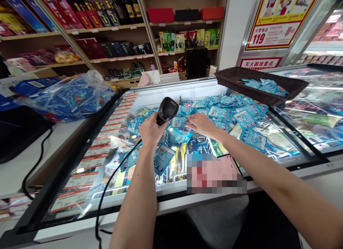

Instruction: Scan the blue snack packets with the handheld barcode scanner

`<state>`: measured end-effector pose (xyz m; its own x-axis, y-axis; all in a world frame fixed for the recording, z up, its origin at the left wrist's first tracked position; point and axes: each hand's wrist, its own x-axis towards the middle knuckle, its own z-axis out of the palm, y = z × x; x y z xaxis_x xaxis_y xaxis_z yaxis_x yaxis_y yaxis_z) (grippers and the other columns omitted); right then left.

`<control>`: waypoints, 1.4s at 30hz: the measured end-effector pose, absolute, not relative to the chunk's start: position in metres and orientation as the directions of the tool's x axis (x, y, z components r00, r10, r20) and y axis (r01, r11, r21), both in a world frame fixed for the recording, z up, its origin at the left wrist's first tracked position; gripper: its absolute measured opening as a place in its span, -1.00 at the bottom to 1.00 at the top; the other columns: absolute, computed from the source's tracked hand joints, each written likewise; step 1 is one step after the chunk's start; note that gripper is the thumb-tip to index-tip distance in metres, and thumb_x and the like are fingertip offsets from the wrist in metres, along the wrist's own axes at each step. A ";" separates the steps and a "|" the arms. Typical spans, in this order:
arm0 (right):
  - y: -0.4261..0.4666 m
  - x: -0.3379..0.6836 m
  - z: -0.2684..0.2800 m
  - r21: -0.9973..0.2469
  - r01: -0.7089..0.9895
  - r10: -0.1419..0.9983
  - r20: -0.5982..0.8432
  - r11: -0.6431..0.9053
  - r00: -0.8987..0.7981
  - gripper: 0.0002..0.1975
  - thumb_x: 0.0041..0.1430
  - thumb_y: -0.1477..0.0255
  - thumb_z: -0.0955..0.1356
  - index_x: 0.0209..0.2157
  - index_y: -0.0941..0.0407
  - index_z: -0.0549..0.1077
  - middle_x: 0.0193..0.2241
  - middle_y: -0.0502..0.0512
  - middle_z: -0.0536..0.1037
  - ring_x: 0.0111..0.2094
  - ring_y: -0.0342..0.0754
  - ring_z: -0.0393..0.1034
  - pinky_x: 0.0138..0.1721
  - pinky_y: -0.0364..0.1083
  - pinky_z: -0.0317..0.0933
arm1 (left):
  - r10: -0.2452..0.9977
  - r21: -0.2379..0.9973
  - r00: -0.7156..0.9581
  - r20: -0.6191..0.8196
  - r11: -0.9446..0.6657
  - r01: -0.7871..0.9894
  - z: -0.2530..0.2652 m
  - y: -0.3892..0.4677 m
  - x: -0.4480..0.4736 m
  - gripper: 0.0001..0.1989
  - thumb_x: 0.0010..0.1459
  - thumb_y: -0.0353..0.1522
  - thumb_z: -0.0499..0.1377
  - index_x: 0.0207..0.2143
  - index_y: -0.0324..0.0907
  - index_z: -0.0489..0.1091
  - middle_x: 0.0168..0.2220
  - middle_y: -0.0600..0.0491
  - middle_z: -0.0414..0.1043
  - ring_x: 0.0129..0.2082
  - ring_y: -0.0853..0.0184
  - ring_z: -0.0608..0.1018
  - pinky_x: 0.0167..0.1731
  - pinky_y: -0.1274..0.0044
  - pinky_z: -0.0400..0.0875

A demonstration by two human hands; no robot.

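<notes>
My left hand (150, 132) is wrapped round the handle of a black barcode scanner (168, 108), whose head points forward over the glass. A black cable runs from its handle down past my forearm. My right hand (202, 123) pinches the right edge of a small blue packet (179, 122) with a printed barcode label, just beside the scanner's head. Many similar blue packets (218, 112) lie scattered around both hands on the glass top (107, 170) of a chest freezer. Frozen goods show through the glass below.
A brown woven basket (241, 85) with more blue packets stands at the back right. At left sits a clear plastic bag (77, 95) full of blue packets. A phone (227, 168), partly blurred out, lies at the front edge. Stocked shelves (112, 29) stand behind.
</notes>
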<state>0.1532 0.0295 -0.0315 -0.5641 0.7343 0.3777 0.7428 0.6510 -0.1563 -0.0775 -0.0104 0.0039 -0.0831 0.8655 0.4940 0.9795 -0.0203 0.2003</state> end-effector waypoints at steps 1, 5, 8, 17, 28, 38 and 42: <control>0.029 0.157 -0.032 -0.141 0.755 0.739 0.380 0.640 -0.556 -0.60 0.27 0.11 0.20 -0.20 0.10 0.50 -0.18 0.13 0.55 -0.10 0.02 0.38 -0.01 0.03 0.16 | 0.866 0.193 -0.074 0.494 -0.026 0.981 0.004 -0.011 -0.076 -0.54 0.08 0.02 0.08 -0.12 -0.07 0.41 -0.27 -0.01 0.54 -0.25 0.16 0.54 -0.41 0.50 0.22; 0.037 0.167 -0.041 -0.149 0.785 0.766 0.385 0.602 -0.514 -0.48 0.21 0.08 0.26 0.09 0.10 0.33 0.05 0.22 0.41 0.08 0.14 0.23 0.04 0.10 0.13 | 0.870 0.161 -0.024 0.493 -0.064 0.985 0.004 -0.013 -0.069 -0.55 0.08 -0.01 0.11 -0.10 -0.08 0.41 -0.26 -0.01 0.54 -0.22 0.16 0.54 -0.38 0.51 0.23; 0.043 0.168 -0.046 -0.197 0.792 0.798 0.343 0.578 -0.496 -0.38 0.17 0.07 0.29 0.18 0.07 0.22 0.06 0.23 0.40 0.12 0.18 0.18 0.08 0.15 0.10 | 0.876 0.151 0.003 0.483 -0.087 0.985 0.003 -0.014 -0.067 -0.54 0.09 -0.03 0.12 -0.04 -0.07 0.39 -0.22 -0.01 0.55 -0.19 0.15 0.54 -0.37 0.51 0.23; 0.042 0.191 -0.038 -0.450 0.787 0.858 0.479 0.422 -0.185 -0.59 0.17 0.45 0.26 0.08 0.14 0.32 -0.01 0.22 0.39 -0.05 0.05 0.33 -0.04 0.01 0.21 | 0.884 0.116 0.076 0.462 -0.145 0.983 -0.002 -0.011 -0.064 -0.57 0.10 -0.05 0.12 -0.06 -0.06 0.40 -0.18 0.00 0.55 -0.17 0.15 0.55 -0.36 0.50 0.25; 0.037 0.228 -0.044 -0.676 0.667 0.896 0.443 0.314 0.027 -0.61 0.15 0.29 0.24 0.00 0.10 0.36 -0.42 0.05 0.52 -0.44 0.01 0.39 -0.33 -0.04 0.24 | 0.874 -0.009 0.314 0.370 -0.335 0.942 -0.008 -0.013 -0.047 -0.64 0.12 -0.17 0.12 -0.05 -0.07 0.40 -0.16 0.01 0.54 -0.19 0.18 0.55 -0.38 0.50 0.27; 0.035 0.231 -0.041 -0.589 0.751 0.864 0.502 0.298 0.051 -0.62 0.21 0.31 0.20 0.02 0.11 0.33 -0.40 0.06 0.48 -0.40 0.00 0.37 -0.27 -0.06 0.22 | 0.857 -0.034 0.367 0.363 -0.381 0.924 -0.013 -0.013 -0.041 -0.63 0.14 -0.16 0.10 -0.02 -0.06 0.38 -0.16 0.02 0.54 -0.20 0.19 0.56 -0.39 0.50 0.28; 0.036 0.232 -0.042 -0.614 0.737 0.875 0.480 0.283 0.063 -0.63 0.20 0.30 0.20 0.02 0.11 0.31 -0.41 0.06 0.48 -0.42 -0.01 0.36 -0.29 -0.06 0.23 | 0.859 -0.040 0.383 0.339 -0.393 0.919 -0.015 -0.013 -0.039 -0.61 0.15 -0.15 0.09 -0.01 -0.07 0.37 -0.14 -0.02 0.53 -0.19 0.20 0.55 -0.37 0.51 0.29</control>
<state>0.2323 0.0364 -0.0421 0.0632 0.8752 0.4797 0.7371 0.2831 -0.6137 -0.0390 -0.0130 -0.0145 0.3827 0.8593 0.3393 0.9185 -0.3933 -0.0401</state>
